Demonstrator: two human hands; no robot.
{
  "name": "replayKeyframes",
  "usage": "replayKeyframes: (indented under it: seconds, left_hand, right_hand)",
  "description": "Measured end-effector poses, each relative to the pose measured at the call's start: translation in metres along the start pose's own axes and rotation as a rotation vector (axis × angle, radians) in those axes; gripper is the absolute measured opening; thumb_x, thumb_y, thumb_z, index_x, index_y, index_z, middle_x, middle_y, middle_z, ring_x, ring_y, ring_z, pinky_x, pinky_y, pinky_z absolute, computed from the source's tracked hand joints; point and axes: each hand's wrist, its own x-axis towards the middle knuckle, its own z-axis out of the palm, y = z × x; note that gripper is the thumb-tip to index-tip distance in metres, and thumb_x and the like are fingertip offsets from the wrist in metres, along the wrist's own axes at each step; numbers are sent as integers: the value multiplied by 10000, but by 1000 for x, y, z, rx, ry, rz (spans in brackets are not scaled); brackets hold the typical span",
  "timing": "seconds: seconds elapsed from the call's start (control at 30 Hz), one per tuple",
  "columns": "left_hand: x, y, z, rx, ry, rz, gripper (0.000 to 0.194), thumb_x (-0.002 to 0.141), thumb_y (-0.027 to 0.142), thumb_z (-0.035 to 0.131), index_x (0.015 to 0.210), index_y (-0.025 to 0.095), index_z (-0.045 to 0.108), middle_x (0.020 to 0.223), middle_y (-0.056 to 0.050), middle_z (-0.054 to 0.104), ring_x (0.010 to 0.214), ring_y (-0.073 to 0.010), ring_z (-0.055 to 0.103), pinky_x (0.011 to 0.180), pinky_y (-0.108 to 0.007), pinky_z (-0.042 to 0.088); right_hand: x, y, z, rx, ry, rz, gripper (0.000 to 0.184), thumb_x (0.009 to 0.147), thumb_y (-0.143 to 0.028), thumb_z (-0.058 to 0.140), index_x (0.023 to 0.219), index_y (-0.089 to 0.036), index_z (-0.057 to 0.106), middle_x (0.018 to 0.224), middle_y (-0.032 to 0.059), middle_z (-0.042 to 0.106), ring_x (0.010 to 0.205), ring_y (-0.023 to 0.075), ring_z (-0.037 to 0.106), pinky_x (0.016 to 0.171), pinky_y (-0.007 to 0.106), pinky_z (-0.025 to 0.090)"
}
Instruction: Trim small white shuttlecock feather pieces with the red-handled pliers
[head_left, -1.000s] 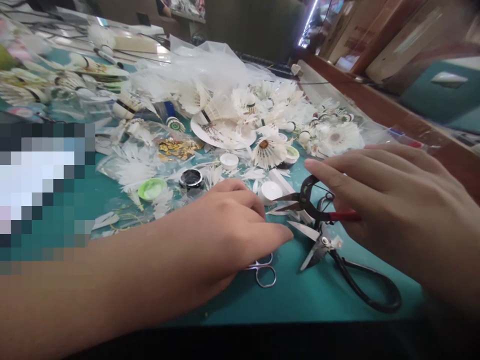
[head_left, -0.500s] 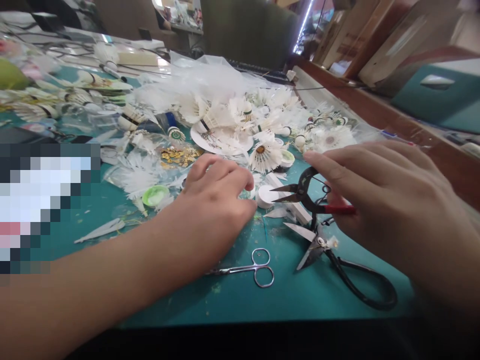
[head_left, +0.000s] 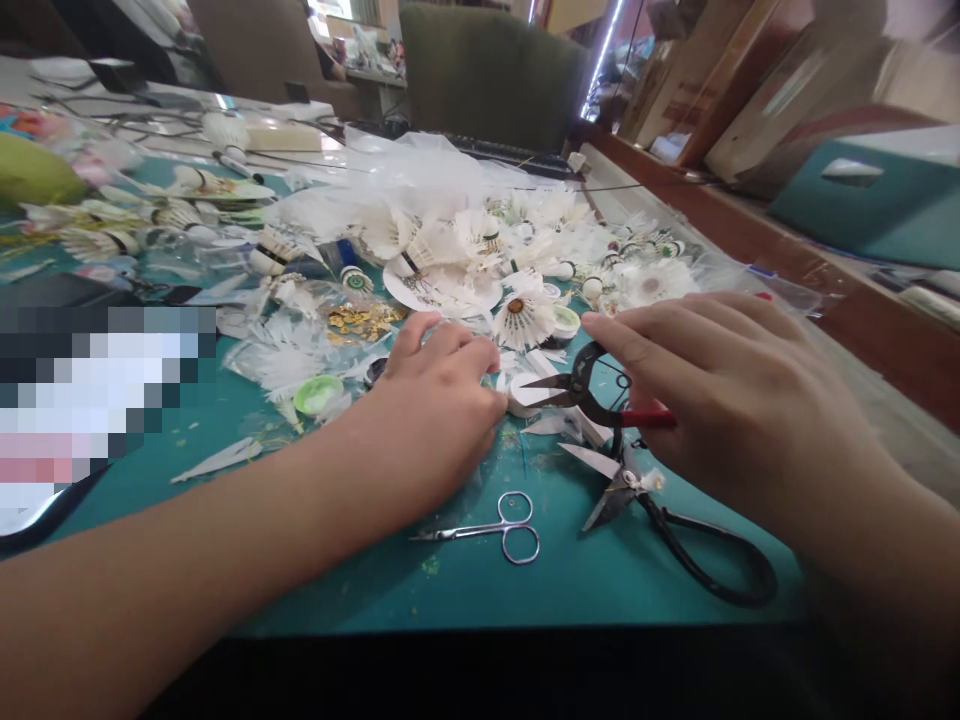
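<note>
My right hand (head_left: pixel 727 400) grips a pair of black-jawed pliers (head_left: pixel 589 390) with a red handle, their tips pointing left at a white shuttlecock cork (head_left: pixel 525 396). My left hand (head_left: pixel 439 395) rests on the teal mat (head_left: pixel 480 590), its fingertips beside that cork and nothing visible between them. Below it lie small steel scissors (head_left: pixel 506 530). Large black-handled shears (head_left: pixel 622 495) sit under my right hand, with a scrap of white feather at their pivot. A feathered shuttlecock (head_left: pixel 523 320) stands just beyond both hands.
A white plate (head_left: pixel 442 290) sits among heaped loose feathers and shuttlecocks, with clear plastic film (head_left: pixel 390 170) behind. A green lid (head_left: pixel 319 395) lies left of my left hand. A wooden edge (head_left: pixel 825 270) runs along the right side. A blurred patch covers the left.
My left hand has moved up from the scissors to the cork, uncovering them. The pliers have shifted left with my right hand, and the whole view has tilted slightly.
</note>
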Motion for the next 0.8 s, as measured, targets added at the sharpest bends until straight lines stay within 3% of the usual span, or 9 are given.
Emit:
replayKeyframes:
  seconds: [0.23,0.57,0.8]
  left_hand:
    - [1,-5,9,29,88,58,246,878,89,613,799,231,797,1111,-97,707,1144,-351,587,1185,-653,331]
    - [1,-4,3,194,75,211,163,824,41,739,751,186,743,992,-88,691,1130,-357,601,1189,-649,347]
    - [2,-6,-2,173,68,211,270,826,-39,595,781,192,726,925,-74,679,1060,-324,618,1161,-645,382]
  right_hand:
    - [1,0,3,-17,27,-28,491,869,-21,596,1351,-111,627,1162,138,760,1017,346,704,891,479,508]
    - [1,-1,3,-8,36,-35,506,844,-10,588,1340,-94,638,1142,143,765,989,348,702,858,478,514]
    - [-1,2,1,17,15,-12,560,818,22,596,1362,-107,627,1184,154,756,1044,350,699,910,493,515]
